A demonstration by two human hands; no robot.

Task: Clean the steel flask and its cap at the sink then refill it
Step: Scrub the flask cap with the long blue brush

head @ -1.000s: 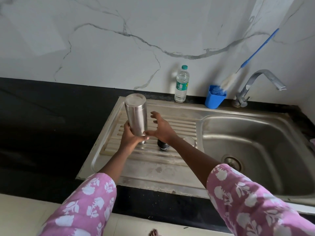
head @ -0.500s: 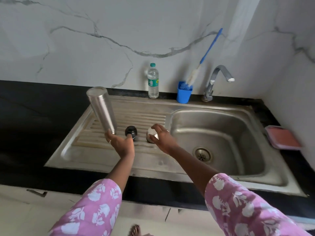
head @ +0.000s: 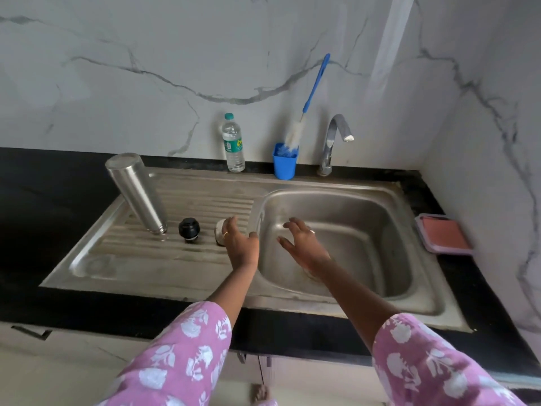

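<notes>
Two pink floral sleeves (head: 187, 347) reach over the black bench (head: 44, 300). The left grip (head: 242, 244) is released, fingers loose, just beside the small steel cup cap (head: 219, 230); whether they touch I cannot tell. The right grip (head: 304, 244) hovers released, fingers spread, above the steel sink basin (head: 366, 230). Left of the left grip sits the black round stopper (head: 189, 229), then the tall steel flask (head: 137, 194), mouth down on the ribbed drainboard (head: 205, 206). Rigid, probably wet and slick, likely light if empty: wrap its mid-body. Beyond both grips stands the clear plastic water bottle (head: 233, 145).
</notes>
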